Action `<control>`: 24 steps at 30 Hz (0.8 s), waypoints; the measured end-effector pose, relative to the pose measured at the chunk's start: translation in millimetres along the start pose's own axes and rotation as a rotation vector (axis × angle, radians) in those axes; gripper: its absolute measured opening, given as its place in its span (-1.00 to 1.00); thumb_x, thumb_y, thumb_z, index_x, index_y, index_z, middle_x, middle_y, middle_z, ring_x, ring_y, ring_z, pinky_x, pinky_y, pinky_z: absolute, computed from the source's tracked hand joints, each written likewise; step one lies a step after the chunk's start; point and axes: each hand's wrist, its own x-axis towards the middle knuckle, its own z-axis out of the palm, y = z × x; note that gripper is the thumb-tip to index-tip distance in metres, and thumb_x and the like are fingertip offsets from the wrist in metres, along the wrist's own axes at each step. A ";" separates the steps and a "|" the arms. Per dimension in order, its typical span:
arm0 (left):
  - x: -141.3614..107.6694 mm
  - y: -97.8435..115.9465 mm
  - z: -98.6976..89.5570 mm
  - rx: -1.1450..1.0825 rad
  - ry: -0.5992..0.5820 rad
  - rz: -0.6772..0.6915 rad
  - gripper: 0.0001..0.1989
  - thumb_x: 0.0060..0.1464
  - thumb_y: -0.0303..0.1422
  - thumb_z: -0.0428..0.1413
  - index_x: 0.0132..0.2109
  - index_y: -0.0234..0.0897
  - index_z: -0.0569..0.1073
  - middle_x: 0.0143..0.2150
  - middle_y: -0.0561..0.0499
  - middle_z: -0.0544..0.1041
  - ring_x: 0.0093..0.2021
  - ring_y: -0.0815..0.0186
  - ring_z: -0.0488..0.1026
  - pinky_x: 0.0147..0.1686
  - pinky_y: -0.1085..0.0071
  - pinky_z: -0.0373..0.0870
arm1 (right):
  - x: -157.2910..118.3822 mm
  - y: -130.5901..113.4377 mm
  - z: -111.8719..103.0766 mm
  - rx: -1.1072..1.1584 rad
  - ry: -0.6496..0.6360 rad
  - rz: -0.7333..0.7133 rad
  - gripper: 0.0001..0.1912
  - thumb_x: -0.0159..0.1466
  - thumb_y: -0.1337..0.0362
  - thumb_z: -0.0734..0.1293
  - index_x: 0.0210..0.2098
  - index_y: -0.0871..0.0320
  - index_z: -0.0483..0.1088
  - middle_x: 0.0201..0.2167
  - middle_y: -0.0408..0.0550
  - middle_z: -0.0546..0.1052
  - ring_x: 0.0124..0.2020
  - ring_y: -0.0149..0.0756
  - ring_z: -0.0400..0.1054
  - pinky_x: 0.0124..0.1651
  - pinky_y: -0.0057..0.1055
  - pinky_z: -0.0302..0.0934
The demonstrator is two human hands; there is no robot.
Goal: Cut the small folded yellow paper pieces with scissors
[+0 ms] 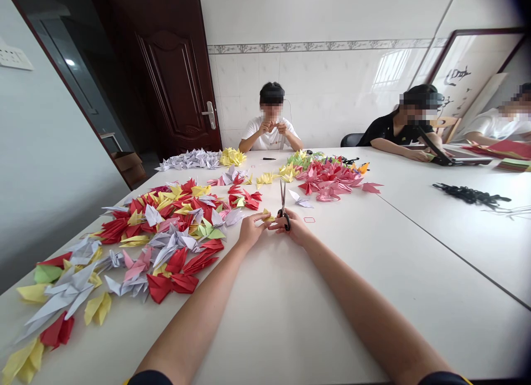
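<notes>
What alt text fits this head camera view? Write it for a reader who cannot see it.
The left hand pinches a small piece of yellow paper beside black-handled scissors in the right hand, at a white table heaped with red, yellow and white origami cranes. A seated person across the table works with both hands.

Craft workroom (pixel 323 81): white tables (pixel 415 252) heaped with origami cranes (pixel 166 230)

The yellow paper scrap (pixel 266 217) is too small to make out.
</notes>
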 end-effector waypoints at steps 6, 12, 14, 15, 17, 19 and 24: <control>-1.0 -0.1 0.1 -0.022 -0.007 -0.028 -0.72 0.04 -0.37 0.24 -0.05 -0.20 0.61 0.00 -0.06 0.59 0.09 0.11 0.50 0.16 0.16 0.37 | 0.5 -0.5 0.2 -0.014 -0.001 0.009 -0.62 0.00 0.19 0.53 -0.33 0.10 0.28 -0.38 -0.05 0.59 -0.29 -0.08 0.57 -0.37 -0.40 0.30; 0.1 -1.3 -0.5 -0.067 -0.022 -0.035 -0.74 0.03 -0.39 0.24 -0.09 -0.21 0.62 0.00 -0.08 0.59 0.10 0.10 0.50 0.18 0.14 0.36 | 1.2 2.1 -2.2 -0.012 -0.027 -0.011 -0.59 -0.02 0.21 0.55 -0.32 0.11 0.27 -0.38 -0.07 0.58 -0.30 -0.08 0.57 -0.37 -0.40 0.30; 0.7 -2.1 -0.8 -0.092 -0.032 -0.048 -0.74 0.03 -0.37 0.24 -0.08 -0.22 0.62 -0.01 -0.08 0.60 0.08 0.08 0.51 0.16 0.13 0.38 | 0.6 1.4 -1.7 -0.018 -0.022 -0.012 -0.59 -0.03 0.22 0.54 -0.33 0.11 0.26 -0.38 -0.08 0.58 -0.31 -0.08 0.57 -0.38 -0.41 0.30; 0.9 -2.5 -0.7 -0.102 -0.038 -0.050 -0.73 0.03 -0.36 0.24 -0.08 -0.23 0.62 -0.01 -0.09 0.60 0.09 0.08 0.50 0.16 0.13 0.38 | 0.3 0.8 -1.1 -0.020 -0.019 -0.011 -0.58 -0.03 0.22 0.54 -0.33 0.11 0.26 -0.38 -0.07 0.58 -0.31 -0.08 0.57 -0.38 -0.40 0.30; 0.9 -3.3 0.1 -0.106 -0.043 -0.041 -0.74 0.03 -0.37 0.24 -0.08 -0.22 0.62 0.00 -0.08 0.59 0.11 0.08 0.49 0.17 0.12 0.37 | -0.1 -0.2 0.5 -0.023 -0.011 -0.008 -0.58 -0.05 0.23 0.54 -0.34 0.10 0.25 -0.38 -0.06 0.58 -0.31 -0.07 0.57 -0.38 -0.39 0.31; 0.3 -3.6 1.5 -0.078 -0.031 -0.015 -0.75 0.04 -0.39 0.23 -0.09 -0.21 0.62 0.02 -0.08 0.58 0.12 0.09 0.49 0.18 0.11 0.37 | 0.3 0.1 1.8 -0.025 0.000 -0.002 -0.58 -0.07 0.25 0.53 -0.36 0.10 0.25 -0.40 -0.07 0.57 -0.31 -0.06 0.57 -0.38 -0.39 0.31; -2.0 -2.0 4.5 0.127 0.032 0.125 -0.77 0.11 -0.44 0.18 -0.08 -0.18 0.61 0.05 -0.05 0.56 0.10 0.13 0.50 0.20 0.08 0.35 | 4.6 7.6 0.5 -0.040 0.061 -0.053 -0.63 -0.09 0.29 0.52 -0.40 0.11 0.26 -0.45 -0.18 0.48 -0.48 -0.21 0.52 -0.51 -0.45 0.23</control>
